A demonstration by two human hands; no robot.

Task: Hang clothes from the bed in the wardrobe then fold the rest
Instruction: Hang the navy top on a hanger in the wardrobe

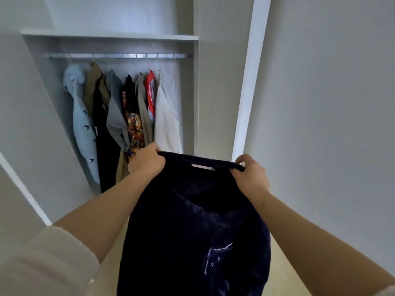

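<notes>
— Inspecting grip: where is the navy top?
— At six o'clock, before the wardrobe. I have left hand and right hand each pinching its collar ends. Soft, light, I judge; take it at the shoulders.

A single wide-angle view comes from my head, looking forward and slightly down along both my forearms. My left hand and right hand sit close to the lens, just below the middle, gripping a dark navy garment that fills the bottom centre. Beyond them the camera faces the open wardrobe. Its rail and hanging clothes lie farther off, upper left of centre. The lens bends straight edges, so the wardrobe's sides lean outward. A white wall fills the right, and pale floor shows at the bottom.
</notes>
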